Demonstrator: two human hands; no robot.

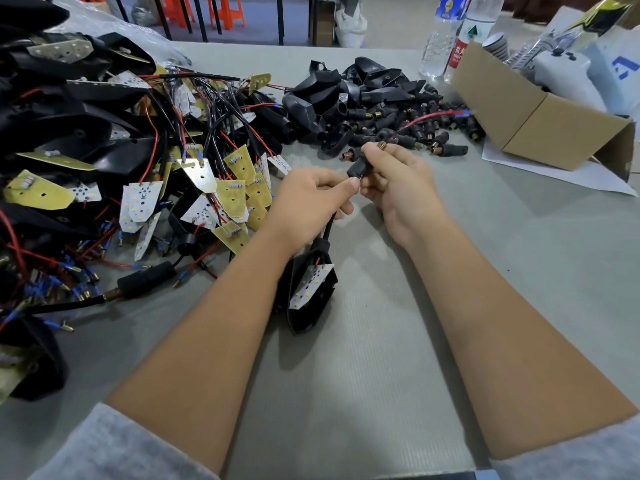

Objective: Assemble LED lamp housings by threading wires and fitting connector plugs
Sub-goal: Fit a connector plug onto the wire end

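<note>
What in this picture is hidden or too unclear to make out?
Head view only:
- Wire ends inside the black plug: hidden by the left hand and right hand.
- Lamp housing: left edge behind the left forearm.
- Water bottles: tops cut off by the frame.
- Bottle labels: too blurred to read.

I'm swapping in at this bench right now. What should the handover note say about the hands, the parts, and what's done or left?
Left hand: pinches the black cable just below the plug.
Right hand: grips the black plug, with its copper thread up by the fingertips.
The lamp housing hangs from the cable over the table, with its white LED board sitting loose in the opening.
Done: the cable runs through the housing neck.
Left: seat the plug on the cable. I cannot tell how far on it is.
Spare plugs lie ahead; unfinished boards are piled to the left.
</note>
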